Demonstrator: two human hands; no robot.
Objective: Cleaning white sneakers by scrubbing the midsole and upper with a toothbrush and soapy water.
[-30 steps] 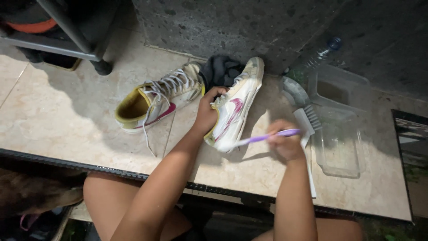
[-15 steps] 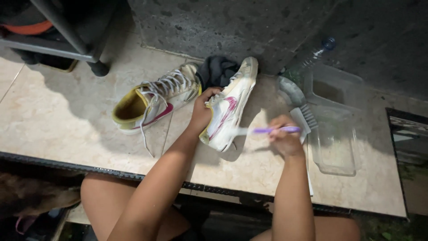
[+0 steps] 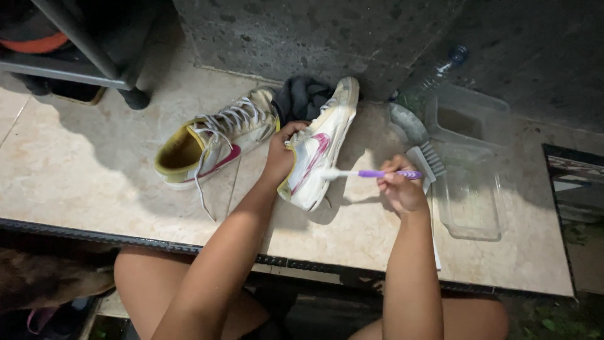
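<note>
Toothbrush head now on sneaker side (previously clear of it)

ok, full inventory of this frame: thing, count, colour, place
shoe in hand: 1, white with pink mark, tipped on its side mid-ledge
toothbrush: 1, purple handle, head against that shoe
second shoe: 1, white with yellow lining, lying to its left
dark cloth: 1, black, between the shoes by the wall
scrub brush: 1, grey, beside the clear tubs
clear tubs: 2, transparent, right side of ledge
plastic bottle: 1, clear, against the wall
tiled ledge: 1, beige
left hand: grips shoe opening
right hand: holds toothbrush
</note>
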